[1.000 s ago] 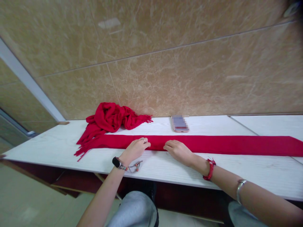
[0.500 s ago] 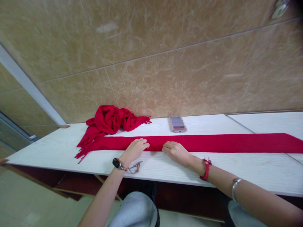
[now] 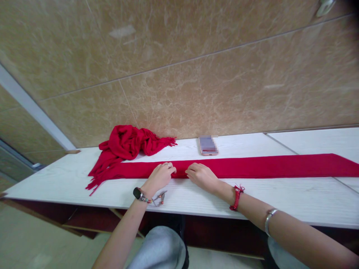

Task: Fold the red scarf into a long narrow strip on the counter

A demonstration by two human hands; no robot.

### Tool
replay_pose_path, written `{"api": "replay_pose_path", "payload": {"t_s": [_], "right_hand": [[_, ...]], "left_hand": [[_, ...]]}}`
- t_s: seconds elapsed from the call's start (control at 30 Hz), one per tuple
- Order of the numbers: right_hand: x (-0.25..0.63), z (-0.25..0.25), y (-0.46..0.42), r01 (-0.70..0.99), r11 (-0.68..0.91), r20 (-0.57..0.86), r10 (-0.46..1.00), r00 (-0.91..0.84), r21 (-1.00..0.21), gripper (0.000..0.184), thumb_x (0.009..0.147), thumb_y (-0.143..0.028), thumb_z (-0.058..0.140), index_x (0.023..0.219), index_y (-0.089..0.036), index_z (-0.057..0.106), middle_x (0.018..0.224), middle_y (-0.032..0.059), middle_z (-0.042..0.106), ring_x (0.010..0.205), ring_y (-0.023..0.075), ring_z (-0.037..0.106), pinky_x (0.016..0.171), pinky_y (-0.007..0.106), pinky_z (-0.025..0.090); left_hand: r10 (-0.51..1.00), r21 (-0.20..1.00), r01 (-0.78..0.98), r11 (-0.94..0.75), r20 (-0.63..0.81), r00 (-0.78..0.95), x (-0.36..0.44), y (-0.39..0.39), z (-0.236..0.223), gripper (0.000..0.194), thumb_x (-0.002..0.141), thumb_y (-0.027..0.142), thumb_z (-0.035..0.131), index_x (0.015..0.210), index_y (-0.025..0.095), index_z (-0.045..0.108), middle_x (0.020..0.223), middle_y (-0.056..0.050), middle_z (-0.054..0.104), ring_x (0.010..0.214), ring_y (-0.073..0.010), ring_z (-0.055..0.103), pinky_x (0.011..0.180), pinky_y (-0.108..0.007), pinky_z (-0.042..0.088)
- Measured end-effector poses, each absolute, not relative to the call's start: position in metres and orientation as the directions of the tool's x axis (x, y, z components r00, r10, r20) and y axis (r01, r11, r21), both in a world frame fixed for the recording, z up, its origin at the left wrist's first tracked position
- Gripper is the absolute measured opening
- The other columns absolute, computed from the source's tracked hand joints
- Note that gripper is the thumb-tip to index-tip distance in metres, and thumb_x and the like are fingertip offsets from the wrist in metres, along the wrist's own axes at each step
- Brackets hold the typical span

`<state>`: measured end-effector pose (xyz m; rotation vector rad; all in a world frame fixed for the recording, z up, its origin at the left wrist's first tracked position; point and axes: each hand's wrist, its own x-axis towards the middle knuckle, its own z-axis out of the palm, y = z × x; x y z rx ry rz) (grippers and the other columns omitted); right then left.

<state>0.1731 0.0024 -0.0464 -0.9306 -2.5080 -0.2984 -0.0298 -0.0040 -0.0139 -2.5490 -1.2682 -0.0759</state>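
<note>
A long red scarf (image 3: 266, 167), folded into a narrow flat strip, lies along the white tabletop (image 3: 193, 200), its fringe at the left and its other end running off to the right. My left hand (image 3: 159, 177), with a ring and a dark watch, has its fingers curled on the strip's near half, gripping the cloth. Close by on the right, my right hand (image 3: 203, 177) pinches the same scarf with bent fingers. Both fingertips are partly hidden. Behind the fringed end sits another red scarf (image 3: 125, 142), bunched in a loose heap.
A phone (image 3: 208, 145) lies on the tabletop behind the strip, close to the tan marbled wall (image 3: 179, 101). Beneath the top are dark red shelves (image 3: 92, 220). My knee (image 3: 162, 246) is below the front edge.
My right hand has slid left along the scarf, closer to my left hand, which has stayed nearly in place. The view has shifted slightly.
</note>
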Motion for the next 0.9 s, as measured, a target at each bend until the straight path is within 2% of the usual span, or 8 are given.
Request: {"api": "replay_pose_path", "payload": {"t_s": [0.13,0.3,0.43,0.53,0.7,0.83,0.9], "right_hand": [[0.171,-0.046,0.005,0.670,0.735,0.439,0.570,-0.694,0.105,0.016,0.085,-0.013,0.048,0.082,-0.014,0.064,0.077,0.0056,0.062,0.074,0.0169,0.054,0.067,0.028,0.039],[0.171,-0.046,0.005,0.676,0.729,0.472,0.563,-0.678,0.103,0.018,0.086,-0.013,0.047,0.082,-0.014,0.064,0.076,0.0063,0.061,0.073,0.0171,0.053,0.068,0.028,0.038],[0.172,-0.044,0.003,0.678,0.727,0.507,0.545,-0.668,0.111,0.016,0.087,-0.012,0.046,0.085,-0.013,0.062,0.079,0.0070,0.061,0.075,0.0181,0.053,0.069,0.030,0.038],[0.174,-0.043,0.003,0.663,0.737,0.504,0.526,-0.685,0.132,0.014,0.087,-0.014,0.048,0.086,-0.014,0.061,0.082,0.0068,0.061,0.077,0.0186,0.052,0.069,0.030,0.038],[0.178,-0.048,0.006,0.604,0.791,0.486,0.491,-0.723,0.101,0.016,0.086,-0.012,0.047,0.085,-0.015,0.062,0.081,0.0058,0.061,0.077,0.0170,0.052,0.068,0.029,0.038],[0.181,-0.053,0.008,0.579,0.815,0.516,0.495,-0.699,0.003,0.016,0.084,-0.012,0.049,0.088,-0.015,0.064,0.084,0.0058,0.062,0.080,0.0164,0.053,0.071,0.028,0.039],[0.182,-0.054,0.008,0.574,0.819,0.533,0.486,-0.693,-0.001,0.015,0.085,-0.014,0.050,0.087,-0.016,0.065,0.085,0.0060,0.063,0.081,0.0168,0.054,0.072,0.029,0.038]], "left_hand": [[0.731,-0.275,0.744,-0.609,0.170,0.661,-0.018,-0.005,-0.016,0.015,0.087,0.014,0.044,0.093,0.017,0.058,0.092,-0.004,0.057,0.086,-0.0171,0.054,0.077,-0.029,0.042],[0.732,-0.307,0.753,-0.582,0.207,0.649,-0.011,-0.006,-0.017,0.016,0.087,0.010,0.043,0.088,0.016,0.057,0.082,-0.003,0.054,0.075,-0.0155,0.053,0.072,-0.028,0.043],[0.709,-0.329,0.749,-0.575,0.256,0.657,-0.013,-0.005,-0.016,0.016,0.085,0.008,0.043,0.084,0.016,0.057,0.080,-0.004,0.052,0.078,-0.0168,0.051,0.075,-0.030,0.043],[0.709,-0.338,0.734,-0.588,0.222,0.670,-0.014,-0.004,-0.017,0.016,0.085,0.008,0.044,0.085,0.016,0.057,0.082,-0.004,0.053,0.079,-0.0169,0.051,0.075,-0.030,0.043],[0.720,-0.246,0.720,-0.648,0.107,0.685,-0.018,-0.004,-0.014,0.021,0.085,0.007,0.040,0.092,0.017,0.058,0.087,-0.003,0.053,0.081,-0.0146,0.052,0.073,-0.025,0.044],[0.718,-0.178,0.719,-0.671,0.085,0.691,-0.021,-0.005,-0.011,0.027,0.084,0.005,0.038,0.097,0.018,0.058,0.092,-0.003,0.054,0.085,-0.0141,0.053,0.074,-0.023,0.044],[0.722,-0.165,0.724,-0.669,0.086,0.687,-0.022,-0.005,-0.011,0.028,0.084,0.004,0.038,0.096,0.018,0.059,0.092,-0.003,0.054,0.086,-0.0142,0.053,0.074,-0.024,0.044]]}}
